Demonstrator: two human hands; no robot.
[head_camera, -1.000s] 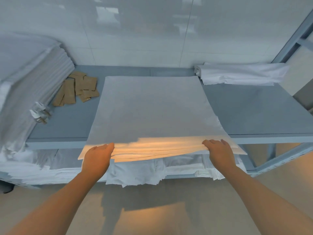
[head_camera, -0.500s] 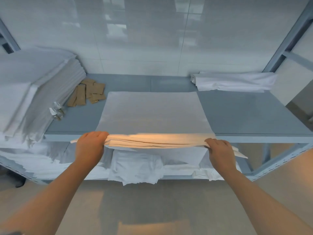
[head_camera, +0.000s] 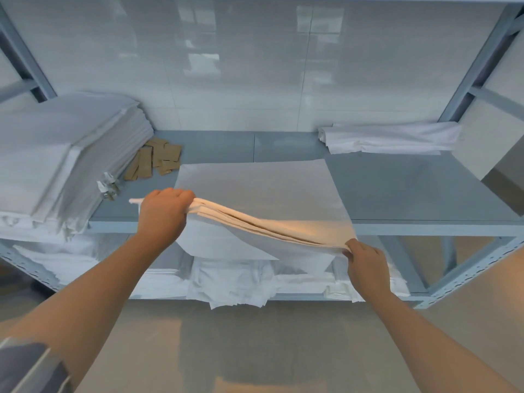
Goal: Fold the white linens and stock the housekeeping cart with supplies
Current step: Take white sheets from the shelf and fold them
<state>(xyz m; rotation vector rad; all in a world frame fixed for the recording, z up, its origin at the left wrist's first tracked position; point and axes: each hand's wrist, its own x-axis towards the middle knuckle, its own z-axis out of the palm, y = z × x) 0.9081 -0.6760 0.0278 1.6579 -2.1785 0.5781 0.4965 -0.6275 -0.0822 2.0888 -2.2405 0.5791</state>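
At shelf front edge, left hand (head_camera: pixel 163 215) and right hand (head_camera: pixel 365 265) fingers grip folded linen (head_camera: pixel 255 188); bare shelf (head_camera: pixel 411 191) at 3 o'clock.

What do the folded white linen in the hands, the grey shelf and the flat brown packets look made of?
Folded white linen: looks like thin woven fabric, matte; it sags between the left hand and right hand.
Grey shelf: probably painted metal; smooth and rigid.
Flat brown packets: likely kraft paper, matte; too small to confirm.
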